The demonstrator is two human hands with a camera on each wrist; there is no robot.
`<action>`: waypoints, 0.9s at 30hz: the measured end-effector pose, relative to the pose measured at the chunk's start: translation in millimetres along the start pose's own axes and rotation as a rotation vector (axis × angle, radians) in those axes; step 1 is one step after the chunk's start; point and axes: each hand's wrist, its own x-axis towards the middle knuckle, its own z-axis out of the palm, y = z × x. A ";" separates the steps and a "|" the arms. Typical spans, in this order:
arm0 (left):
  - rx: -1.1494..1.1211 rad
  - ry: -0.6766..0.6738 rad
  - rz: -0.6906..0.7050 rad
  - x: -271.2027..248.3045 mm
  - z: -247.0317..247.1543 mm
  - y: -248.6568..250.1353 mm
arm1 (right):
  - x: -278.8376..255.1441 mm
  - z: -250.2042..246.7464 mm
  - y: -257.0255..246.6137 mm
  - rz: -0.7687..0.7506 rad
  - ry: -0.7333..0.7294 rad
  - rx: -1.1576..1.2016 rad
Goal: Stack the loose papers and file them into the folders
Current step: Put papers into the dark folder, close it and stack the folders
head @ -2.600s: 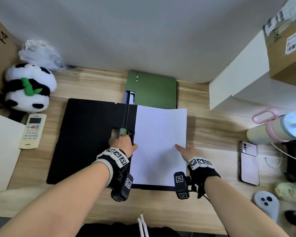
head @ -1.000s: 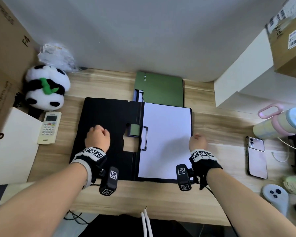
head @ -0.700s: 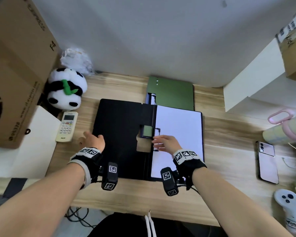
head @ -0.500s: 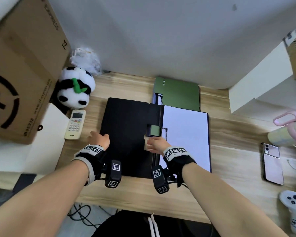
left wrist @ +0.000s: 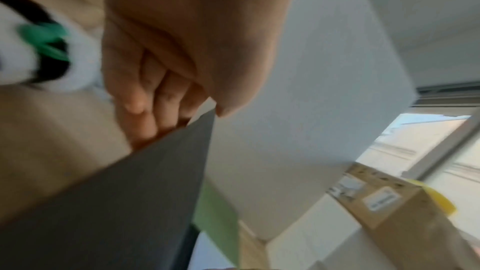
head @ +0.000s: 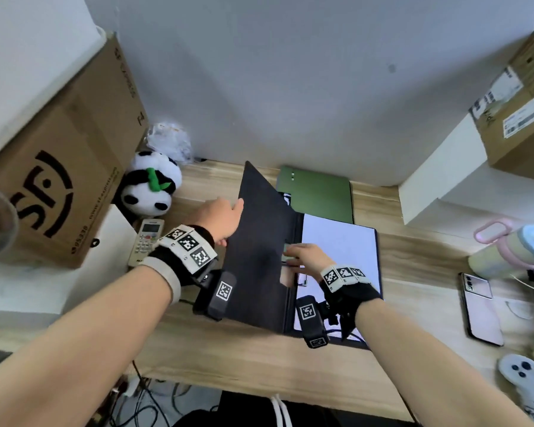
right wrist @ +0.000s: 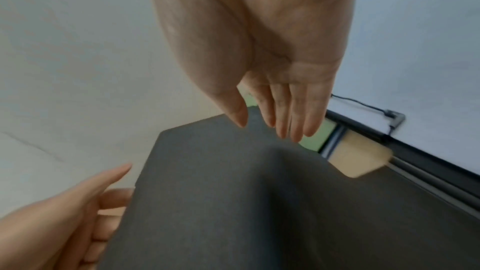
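A black folder lies open on the wooden desk. Its left cover (head: 259,251) is raised at a steep tilt. My left hand (head: 225,217) grips that cover's outer edge, thumb on the front and fingers behind (left wrist: 145,110). A stack of white papers (head: 339,241) lies flat on the folder's right half. My right hand (head: 302,257) hovers with straight fingers (right wrist: 283,124) over the spine, at the green clip (right wrist: 315,139). I cannot tell whether it touches the clip. A green folder (head: 318,192) lies shut behind the black one.
A large cardboard box (head: 59,167), a panda toy (head: 150,186) and a remote (head: 145,245) crowd the left. On the right are a phone (head: 481,306), a pastel bottle (head: 512,251) and a white controller (head: 521,374). A white block (head: 444,180) stands at the back right.
My left hand took the black cover's outer edge and swung it up from flat toward the papers. My right hand stayed at the clip by the spine.
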 end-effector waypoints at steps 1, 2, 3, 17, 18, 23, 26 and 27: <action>-0.012 -0.060 0.029 -1.4 -2.9 15.5 | -7.4 -6.6 -6.2 -0.020 -0.012 0.059; -0.025 -0.124 0.041 -3.1 -4.2 31.6 | -15.5 -14.5 -12.7 -0.034 -0.024 0.110; -0.048 -0.184 0.054 -5.1 -3.0 47.5 | -24.4 -23.9 -18.5 -0.053 -0.025 0.143; -0.278 -0.405 0.041 -18.9 114.2 137.6 | -38.8 -164.8 23.5 0.016 0.170 0.308; -0.239 -0.404 0.010 -17.2 124.3 133.6 | -32.5 -170.8 33.3 0.052 0.228 0.258; -0.116 -0.425 -0.153 -15.0 161.4 102.4 | 5.7 -192.1 83.5 0.194 0.378 -0.038; -0.131 -0.431 -0.223 -1.8 188.6 78.7 | 22.2 -196.9 108.3 0.279 0.362 -0.085; -0.139 -0.435 -0.203 7.6 204.0 68.6 | 28.7 -198.4 116.4 0.298 0.361 -0.079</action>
